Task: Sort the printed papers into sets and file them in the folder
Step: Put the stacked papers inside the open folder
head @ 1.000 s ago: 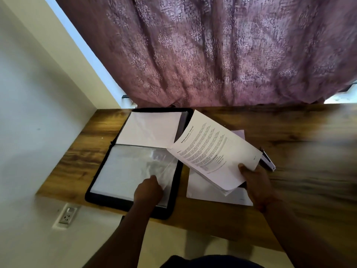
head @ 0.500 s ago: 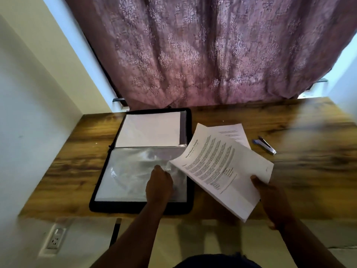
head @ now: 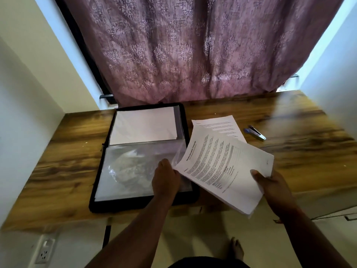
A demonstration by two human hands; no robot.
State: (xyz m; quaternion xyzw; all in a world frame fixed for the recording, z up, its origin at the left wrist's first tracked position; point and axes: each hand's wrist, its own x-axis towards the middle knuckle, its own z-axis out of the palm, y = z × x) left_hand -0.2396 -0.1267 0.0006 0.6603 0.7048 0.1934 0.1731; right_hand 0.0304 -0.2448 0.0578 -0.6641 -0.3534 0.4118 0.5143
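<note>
From the head camera, a black zip folder (head: 139,157) lies open on the wooden tabletop (head: 309,132), its far half holding a white sheet (head: 144,127) under a clear sleeve and its near half showing an empty, crinkled plastic sleeve (head: 133,171). The left hand (head: 165,177) rests on the right part of that near sleeve, and its fingers (head: 174,172) appear to pinch the sleeve's raised right edge, though the grip itself is partly hidden. The right hand (head: 270,185) holds a stack of printed papers (head: 224,169) tilted above the tabletop's near edge, thumb on top and the other fingers curled beneath, the stack's left corner just beside the left hand. Another printed sheet (head: 220,125) lies flat on the tabletop behind the stack, to the right of the folder. A blue stapler (head: 255,132) sits further right, apart from the papers. A mauve patterned curtain (head: 193,51) hangs behind the tabletop. A wall socket (head: 44,252) shows at lower left.
</note>
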